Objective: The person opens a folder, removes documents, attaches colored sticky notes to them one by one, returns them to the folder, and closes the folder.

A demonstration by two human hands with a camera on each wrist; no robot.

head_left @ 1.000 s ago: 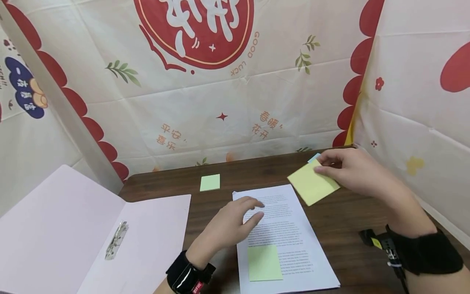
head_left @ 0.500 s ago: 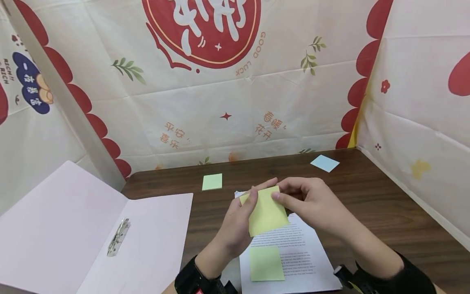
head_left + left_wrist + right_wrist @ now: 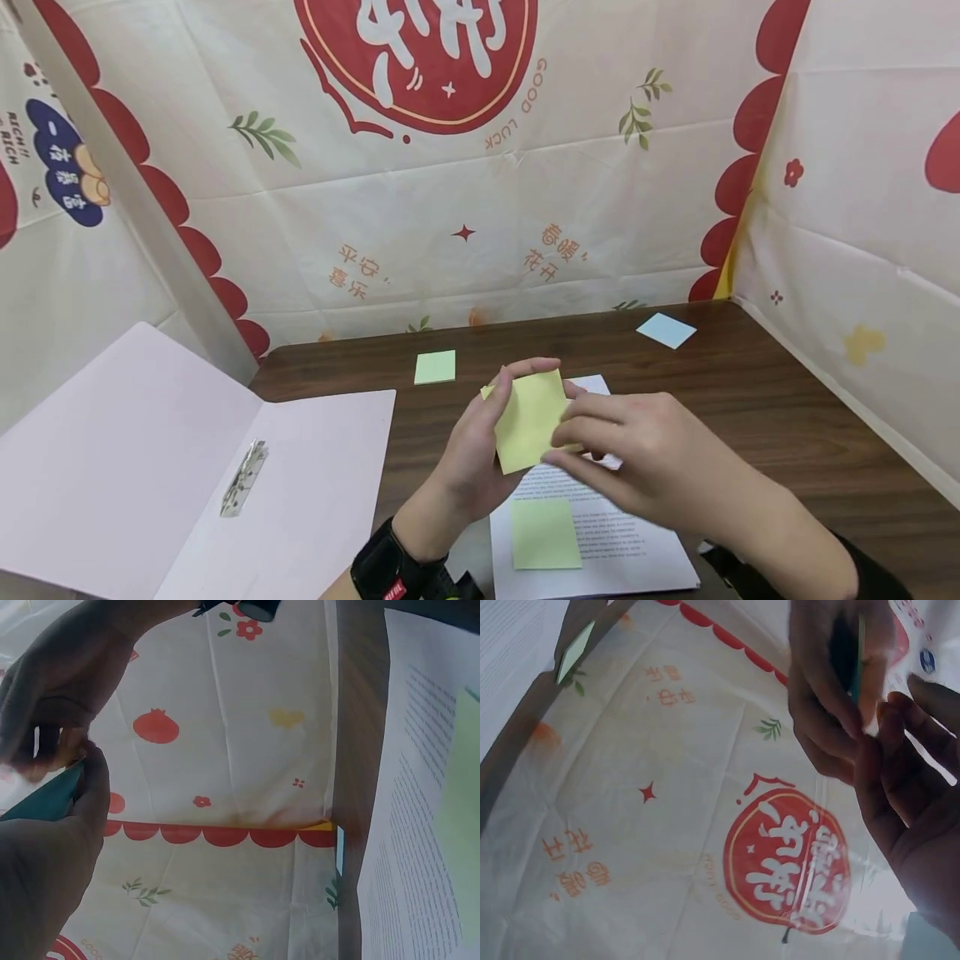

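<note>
4 sticky pads: 1 yellow pad (image 3: 528, 419), 2 green, 1 blue; 1 printed sheet (image 3: 600, 533), 1 pink folder (image 3: 150, 475). Yellow pad: square, plain, held above sheet; left hand (image 3: 472, 458) grips its edges, right hand (image 3: 645, 458) fingertips pinch its lower-right corner.

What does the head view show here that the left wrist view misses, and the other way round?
Head view only: the open pink folder with its metal clip, the green note and the whole yellow sticky pad held in the left hand and right hand. Left wrist only: the cloth wall's pomegranate print. Both: the printed sheet, the hands pinching the pad, and the blue note.
</note>
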